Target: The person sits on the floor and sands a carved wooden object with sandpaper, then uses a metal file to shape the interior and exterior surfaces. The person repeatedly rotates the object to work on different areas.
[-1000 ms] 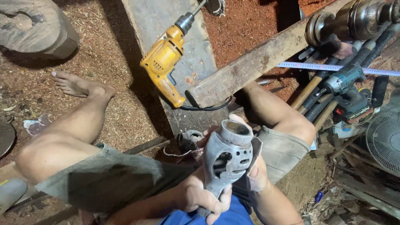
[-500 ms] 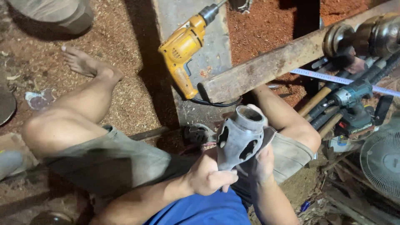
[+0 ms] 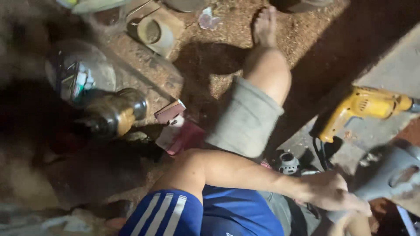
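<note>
My left hand [image 3: 331, 192] is closed around the lower end of a grey cast-metal housing [image 3: 390, 173] with round openings, at the right edge of the view. Only a sliver of my right hand [image 3: 351, 224] shows at the bottom edge, pressed against the same housing from below. My left arm reaches across my lap from the blue sleeve. The whole picture is blurred by motion.
A yellow power drill [image 3: 365, 108] lies on a concrete slab to the right, its black cord below it. A small grey metal part [image 3: 287, 162] sits by my knee. To the left are a clear jar [image 3: 80, 75], a dark metal motor piece [image 3: 114, 113] and a red and white box [image 3: 177, 132] on dirt.
My view has swung sharply left and down, so the housing and both hands slid to the right edge. The jar, motor piece and box have come into view. The hands still hold the housing.
</note>
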